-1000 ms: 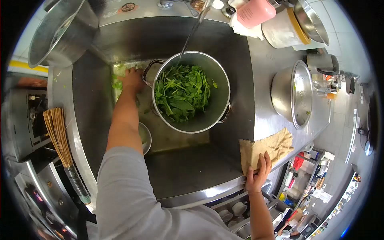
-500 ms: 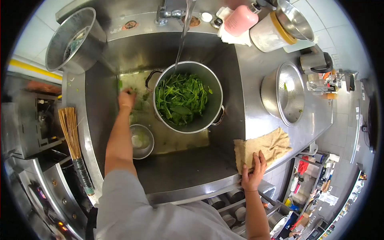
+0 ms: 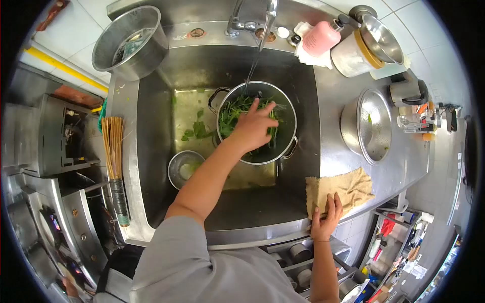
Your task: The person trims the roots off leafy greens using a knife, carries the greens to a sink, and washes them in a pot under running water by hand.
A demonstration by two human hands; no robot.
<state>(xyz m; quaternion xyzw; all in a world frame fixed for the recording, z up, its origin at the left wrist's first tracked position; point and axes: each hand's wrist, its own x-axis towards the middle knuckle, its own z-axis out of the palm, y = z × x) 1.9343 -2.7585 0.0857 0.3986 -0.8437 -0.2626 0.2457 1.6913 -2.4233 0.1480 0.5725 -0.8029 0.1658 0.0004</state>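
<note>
My left hand is over the leafy greens in the metal pot, its fingers spread and nothing gripped in them. Water runs from the faucet into the pot, which stands in the sink. Loose leaves float in shallow water left of the pot, above a small metal bowl. At the sink's right front edge, my right hand rests with fingers apart on the lower edge of a tan cloth.
A perforated metal colander lies on the right counter. Behind it are a pink bottle and a white tub. A deep metal pot stands at the back left, and a bamboo brush lies along the left rim.
My left hand has moved right, from the loose leaves on the sink floor to the pot, and its fingers have spread. My right hand stays on the cloth. The view has shifted.
</note>
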